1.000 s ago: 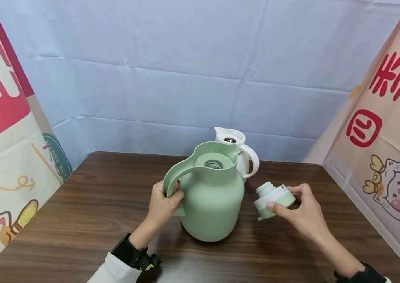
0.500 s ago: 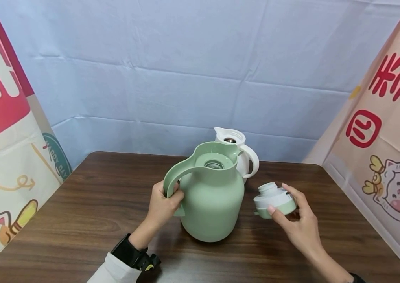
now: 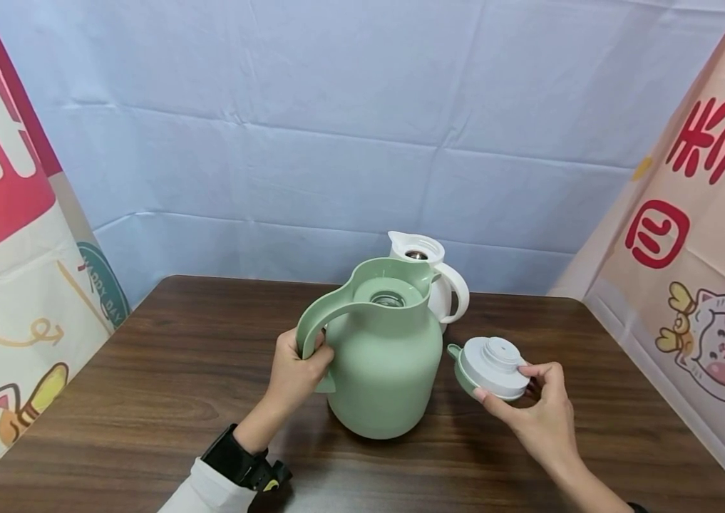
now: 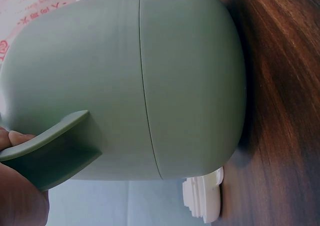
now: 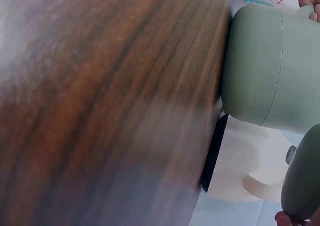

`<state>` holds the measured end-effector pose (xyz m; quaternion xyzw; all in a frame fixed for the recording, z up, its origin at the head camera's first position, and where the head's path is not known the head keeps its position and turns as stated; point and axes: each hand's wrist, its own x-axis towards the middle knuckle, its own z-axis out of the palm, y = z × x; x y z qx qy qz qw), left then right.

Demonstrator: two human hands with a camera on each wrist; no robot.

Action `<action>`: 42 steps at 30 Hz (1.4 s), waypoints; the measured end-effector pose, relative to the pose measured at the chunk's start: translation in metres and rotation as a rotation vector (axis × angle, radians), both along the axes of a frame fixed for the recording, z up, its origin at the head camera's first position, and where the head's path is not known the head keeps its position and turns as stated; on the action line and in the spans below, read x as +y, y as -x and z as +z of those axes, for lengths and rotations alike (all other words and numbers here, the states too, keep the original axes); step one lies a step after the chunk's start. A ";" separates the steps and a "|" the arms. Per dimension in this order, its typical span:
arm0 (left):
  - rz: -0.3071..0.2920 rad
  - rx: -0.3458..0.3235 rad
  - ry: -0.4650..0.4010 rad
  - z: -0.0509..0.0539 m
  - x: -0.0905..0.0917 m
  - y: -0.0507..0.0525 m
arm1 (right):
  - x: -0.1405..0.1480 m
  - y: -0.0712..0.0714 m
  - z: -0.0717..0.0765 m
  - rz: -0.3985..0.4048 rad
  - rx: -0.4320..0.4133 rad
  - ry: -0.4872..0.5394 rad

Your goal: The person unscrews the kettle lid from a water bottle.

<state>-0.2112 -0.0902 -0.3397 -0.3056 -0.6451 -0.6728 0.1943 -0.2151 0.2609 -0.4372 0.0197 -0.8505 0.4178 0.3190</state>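
A green thermos jug stands upright on the table, its top uncovered. My left hand grips its handle, with fingers wrapped around it. To the right of the jug, my right hand holds the green-and-white jug lid above the table, pinched at the rim between thumb and fingers. The lid's white stopper side faces up, and a small green tab points left. Behind the green jug stands a white thermos jug, also uncovered and partly hidden. In the right wrist view the held lid shows its green side.
On the dark wooden table, a white lid lies behind the green jug in the left wrist view; the head view hides it. A pale blue cloth hangs behind, with printed cloths at both sides.
My right hand has turned the lid, so its white stopper side now faces up toward the head camera and its tab points left. The left hand and both jugs stay put.
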 end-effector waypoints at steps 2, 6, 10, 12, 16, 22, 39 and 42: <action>0.000 -0.005 0.000 0.000 0.000 0.000 | 0.005 0.006 -0.009 -0.005 0.012 -0.002; 0.001 -0.010 0.002 0.000 0.000 0.000 | 0.012 0.013 -0.021 -0.020 0.026 -0.023; 0.000 -0.009 0.001 0.001 0.000 -0.001 | 0.014 0.014 -0.025 -0.039 0.011 -0.039; -0.002 -0.008 -0.002 0.001 0.000 -0.001 | 0.012 0.013 -0.023 -0.043 0.005 -0.042; -0.003 -0.008 -0.005 0.001 0.000 -0.001 | -0.002 -0.002 0.000 -0.015 -0.020 -0.028; -0.002 0.000 -0.002 0.001 0.000 -0.001 | -0.025 -0.026 0.032 0.042 -0.107 -0.015; -0.010 0.025 -0.001 0.001 0.000 -0.001 | -0.028 -0.029 0.049 0.053 -0.434 -0.243; -0.008 0.034 -0.002 0.001 0.000 -0.001 | -0.027 -0.027 0.047 0.069 -0.455 -0.264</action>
